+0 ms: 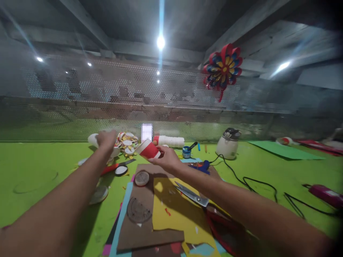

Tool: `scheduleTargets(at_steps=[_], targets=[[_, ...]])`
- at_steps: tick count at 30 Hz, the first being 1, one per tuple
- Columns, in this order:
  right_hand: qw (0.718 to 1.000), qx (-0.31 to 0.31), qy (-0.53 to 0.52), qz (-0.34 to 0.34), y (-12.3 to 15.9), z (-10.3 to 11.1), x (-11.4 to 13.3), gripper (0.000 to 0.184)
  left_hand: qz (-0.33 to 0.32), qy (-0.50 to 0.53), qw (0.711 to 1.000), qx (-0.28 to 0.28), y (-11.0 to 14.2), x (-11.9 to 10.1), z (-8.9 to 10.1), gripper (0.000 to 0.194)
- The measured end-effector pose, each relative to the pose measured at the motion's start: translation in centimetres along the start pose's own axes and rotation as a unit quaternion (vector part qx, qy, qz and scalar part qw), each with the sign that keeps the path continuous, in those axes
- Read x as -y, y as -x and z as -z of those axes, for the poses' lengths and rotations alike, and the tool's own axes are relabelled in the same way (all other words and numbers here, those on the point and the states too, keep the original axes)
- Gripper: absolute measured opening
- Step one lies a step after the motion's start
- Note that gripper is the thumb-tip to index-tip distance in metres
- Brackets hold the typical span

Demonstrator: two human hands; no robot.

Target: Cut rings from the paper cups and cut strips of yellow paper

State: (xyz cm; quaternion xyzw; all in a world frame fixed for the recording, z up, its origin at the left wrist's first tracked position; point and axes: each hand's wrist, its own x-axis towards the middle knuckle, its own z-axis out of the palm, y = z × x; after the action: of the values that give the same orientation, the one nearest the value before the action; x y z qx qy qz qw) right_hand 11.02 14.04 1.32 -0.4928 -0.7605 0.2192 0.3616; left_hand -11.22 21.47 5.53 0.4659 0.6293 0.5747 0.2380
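A red and white paper cup (149,150) lies tilted in my right hand (168,159), its fingers closed round the cup's base end. My left hand (106,139) reaches to the far left, against a white cup (93,140). Motion smears its fingers, so whether it grips that cup is not clear. Close to the left hand is a pile of cut cup pieces and white discs (127,141). Below it lie a red-handled knife (114,167) and a black-rimmed white lid (121,170). Large scissors (195,196) rest on yellow paper (167,203) under my right forearm.
Brown cardboard (150,239) carries a protractor (138,210) and a round disc (142,178). Behind stand a lit phone (147,132), stacked cups (171,141), a blue jar (187,152) and a kettle-like container (227,146). A corded blue tool (203,166) lies right.
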Motion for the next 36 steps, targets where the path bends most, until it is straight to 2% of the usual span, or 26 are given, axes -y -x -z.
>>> scheduleTargets(at_steps=[2,5,7,9,13,17,21,24,27,30,34,36], targets=[[0.999,-0.021,-0.04,0.004,2.1,1.0,0.0,0.027,0.014,0.069,0.992,0.109,3.0,-1.7,-1.3,0.035],[0.995,-0.057,-0.084,0.008,5.1,2.6,0.0,0.029,0.012,0.163,0.943,0.289,8.7,-3.6,-2.4,0.039],[0.992,-0.079,-0.097,0.008,6.9,3.5,0.0,0.03,0.001,0.213,0.907,0.362,12.6,-4.3,-2.5,0.045],[0.99,-0.099,-0.099,0.009,8.6,4.1,-0.2,0.03,-0.01,0.258,0.881,0.398,16.0,-4.5,-2.5,0.055],[0.987,-0.133,-0.086,0.021,11.2,4.3,0.0,0.033,-0.022,0.346,0.858,0.38,20.6,-4.0,-2.6,0.073],[0.99,-0.127,-0.044,0.038,13.8,4.7,1.0,0.033,-0.007,0.383,0.84,0.383,23.0,-3.3,-2.7,0.052],[0.995,-0.08,0.041,0.035,17.0,7.0,0.3,0.025,0.02,0.386,0.832,0.399,22.8,-2.5,-1.8,0.042],[0.991,-0.026,0.129,0.014,19.2,9.5,-2.0,0.019,0.039,0.375,0.835,0.402,21.7,-1.7,-1.2,0.038],[0.98,0.057,0.189,-0.003,20.6,11.6,-4.4,0.019,0.061,0.359,0.838,0.407,21.1,-0.6,-1.1,0.039],[0.969,0.116,0.214,-0.038,21.0,12.4,-5.5,0.04,0.081,0.348,0.843,0.403,21.0,0.4,-1.3,0.04],[0.959,0.162,0.223,-0.067,20.0,11.7,-5.5,0.071,0.101,0.35,0.853,0.374,20.9,1.1,-0.9,0.036],[0.958,0.17,0.221,-0.074,19.3,11.2,-5.5,0.077,0.11,0.356,0.854,0.363,20.5,1.4,-0.5,0.034]])
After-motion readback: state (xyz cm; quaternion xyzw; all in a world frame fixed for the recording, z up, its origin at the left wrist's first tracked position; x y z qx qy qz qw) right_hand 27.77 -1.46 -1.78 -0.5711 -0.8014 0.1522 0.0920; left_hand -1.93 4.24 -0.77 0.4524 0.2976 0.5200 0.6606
